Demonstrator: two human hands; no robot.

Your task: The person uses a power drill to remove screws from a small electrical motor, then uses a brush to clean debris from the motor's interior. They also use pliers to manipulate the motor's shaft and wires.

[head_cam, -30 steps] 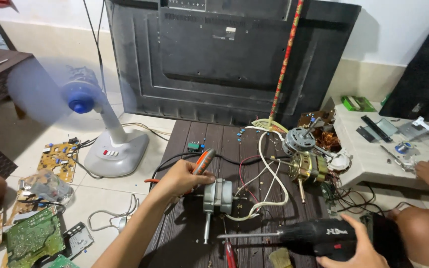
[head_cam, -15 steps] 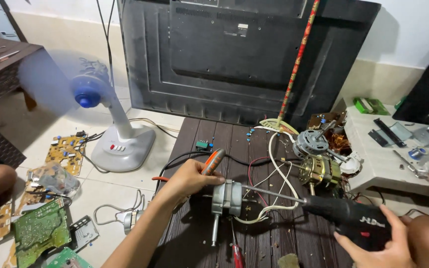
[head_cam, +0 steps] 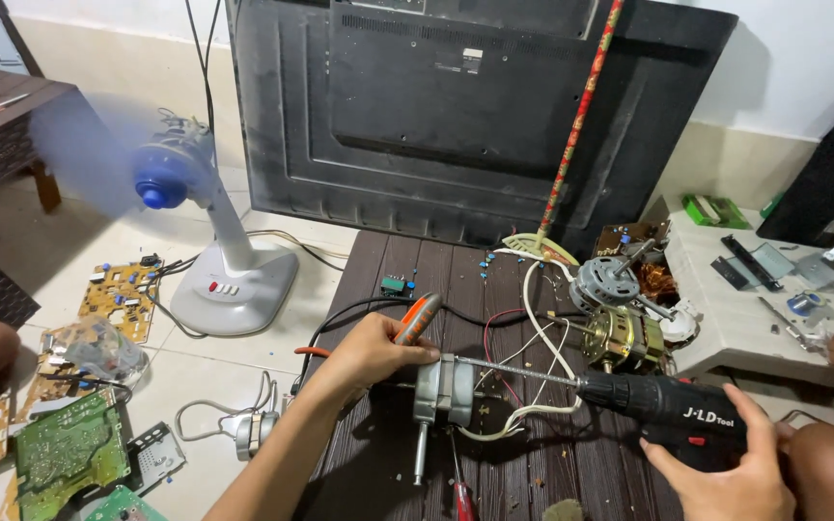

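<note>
- Two hands work on a dark table (head_cam: 436, 280), just in front of a big black panel (head_cam: 417, 116).
- Right hand (head_cam: 726, 473) wraps the drill (head_cam: 668, 410), its long bit reaching the motor (head_cam: 444, 391).
- Left hand (head_cam: 369, 352), fingers curled, steadies the motor, touching an orange screwdriver (head_cam: 417, 318).

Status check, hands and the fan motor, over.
Left hand grips the fan motor on the dark table. Right hand holds the cordless drill, long bit in the motor. White wires loop close beside the bit.
</note>
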